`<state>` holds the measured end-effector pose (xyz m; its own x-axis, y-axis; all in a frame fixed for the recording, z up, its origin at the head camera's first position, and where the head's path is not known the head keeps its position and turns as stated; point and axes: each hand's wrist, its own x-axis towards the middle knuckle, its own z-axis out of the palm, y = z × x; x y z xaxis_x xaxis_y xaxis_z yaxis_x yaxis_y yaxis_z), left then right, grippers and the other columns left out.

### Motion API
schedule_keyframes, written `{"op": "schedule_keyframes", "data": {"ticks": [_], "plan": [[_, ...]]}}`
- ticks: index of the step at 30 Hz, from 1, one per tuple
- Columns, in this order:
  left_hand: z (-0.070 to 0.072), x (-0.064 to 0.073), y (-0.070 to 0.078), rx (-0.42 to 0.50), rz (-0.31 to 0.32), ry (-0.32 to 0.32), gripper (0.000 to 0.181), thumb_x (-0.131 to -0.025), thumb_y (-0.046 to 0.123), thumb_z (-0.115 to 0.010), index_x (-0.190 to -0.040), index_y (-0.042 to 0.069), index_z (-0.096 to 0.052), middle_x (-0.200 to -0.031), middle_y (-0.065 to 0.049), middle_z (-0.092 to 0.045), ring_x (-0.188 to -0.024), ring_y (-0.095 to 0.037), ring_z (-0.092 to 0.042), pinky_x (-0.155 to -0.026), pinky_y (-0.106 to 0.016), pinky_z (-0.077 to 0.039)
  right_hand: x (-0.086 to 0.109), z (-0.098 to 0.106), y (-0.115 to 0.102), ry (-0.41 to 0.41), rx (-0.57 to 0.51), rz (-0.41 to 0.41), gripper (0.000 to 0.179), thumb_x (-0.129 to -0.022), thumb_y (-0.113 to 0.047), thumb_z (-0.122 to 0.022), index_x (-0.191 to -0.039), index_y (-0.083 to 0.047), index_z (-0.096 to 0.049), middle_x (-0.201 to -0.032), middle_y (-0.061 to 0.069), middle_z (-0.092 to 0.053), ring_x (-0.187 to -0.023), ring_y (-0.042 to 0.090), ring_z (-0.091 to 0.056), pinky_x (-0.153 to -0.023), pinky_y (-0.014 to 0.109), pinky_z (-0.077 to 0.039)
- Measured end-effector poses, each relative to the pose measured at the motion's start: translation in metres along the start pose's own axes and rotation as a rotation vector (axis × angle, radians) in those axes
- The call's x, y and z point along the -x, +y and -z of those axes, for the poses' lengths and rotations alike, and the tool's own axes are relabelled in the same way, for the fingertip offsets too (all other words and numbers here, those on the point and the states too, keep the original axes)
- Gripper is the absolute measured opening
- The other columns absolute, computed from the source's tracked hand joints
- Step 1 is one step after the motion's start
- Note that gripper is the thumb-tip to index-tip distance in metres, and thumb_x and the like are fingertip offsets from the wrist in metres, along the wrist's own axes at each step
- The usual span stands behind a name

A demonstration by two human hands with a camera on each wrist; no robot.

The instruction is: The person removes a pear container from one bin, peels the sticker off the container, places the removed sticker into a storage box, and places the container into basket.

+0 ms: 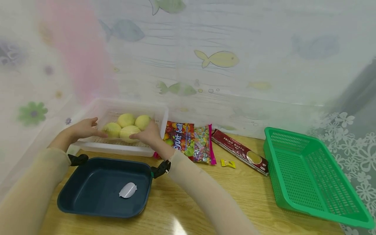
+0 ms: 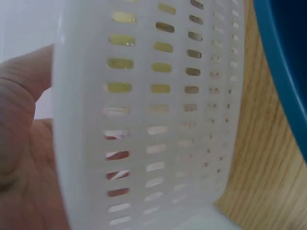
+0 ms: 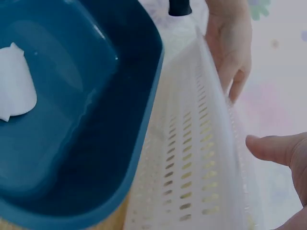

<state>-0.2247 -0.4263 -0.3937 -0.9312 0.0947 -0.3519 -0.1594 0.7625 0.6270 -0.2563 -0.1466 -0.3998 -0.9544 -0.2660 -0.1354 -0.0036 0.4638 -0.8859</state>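
Observation:
Several yellow lemons [image 1: 126, 120] lie together in a white perforated plastic basket [image 1: 117, 148]. My left hand [image 1: 83, 128] reaches over the basket's left side, its thumb beside the leftmost lemon [image 1: 112, 130]. From the right, my right hand [image 1: 151, 133] reaches in, thumb over the front lemon [image 1: 129, 133] and the other fingers hidden near the right lemon [image 1: 143, 122]. In the left wrist view the basket wall [image 2: 86, 143] partly covers the left hand [image 2: 29, 158]. The right wrist view has the right thumb [image 3: 273, 147] stretched out above the basket rim.
A dark blue tub [image 1: 97, 192] holding a white oval piece [image 1: 128, 190] stands before the basket. To the right lie candy bags [image 1: 188, 140], a small yellow packet [image 1: 228, 163] and a red spaghetti pack [image 1: 238, 150]. A green basket [image 1: 282, 182] stands far right.

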Motion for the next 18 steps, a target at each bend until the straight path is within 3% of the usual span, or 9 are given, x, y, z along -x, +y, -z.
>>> {"op": "schedule_keyframes", "data": {"ticks": [5, 12, 18], "plan": [[-0.001, 0.006, 0.006, -0.097, -0.005, 0.044, 0.121, -0.099, 0.044, -0.073, -0.158, -0.019, 0.012, -0.159, -0.053, -0.008, -0.145, -0.071, -0.013, -0.113, -0.08, -0.024, 0.006, 0.011, -0.001, -0.02, 0.099, 0.086, 0.113, -0.084, -0.029, -0.092, -0.169, -0.004, -0.021, -0.166, 0.015, -0.042, -0.149, 0.031, -0.045, -0.118, 0.041, -0.045], [-0.003, 0.023, 0.019, -0.166, 0.013, 0.097, 0.119, -0.1, 0.049, -0.07, -0.158, -0.02, 0.008, -0.158, -0.051, -0.019, -0.143, -0.07, -0.023, -0.111, -0.08, -0.031, 0.015, 0.028, 0.008, -0.077, 0.083, 0.28, 0.083, -0.084, -0.025, -0.091, -0.152, -0.003, -0.048, -0.14, 0.017, -0.064, -0.125, 0.033, -0.064, -0.096, 0.035, -0.053], [-0.006, 0.035, 0.035, -0.158, -0.012, 0.123, 0.114, -0.103, 0.046, -0.067, -0.16, -0.017, 0.008, -0.159, -0.048, -0.022, -0.143, -0.067, -0.029, -0.109, -0.077, -0.037, 0.031, 0.043, 0.01, -0.126, 0.015, 0.295, 0.09, -0.086, -0.032, -0.089, -0.161, -0.012, -0.044, -0.153, 0.015, -0.057, -0.14, 0.035, -0.056, -0.108, 0.043, -0.052]]}}
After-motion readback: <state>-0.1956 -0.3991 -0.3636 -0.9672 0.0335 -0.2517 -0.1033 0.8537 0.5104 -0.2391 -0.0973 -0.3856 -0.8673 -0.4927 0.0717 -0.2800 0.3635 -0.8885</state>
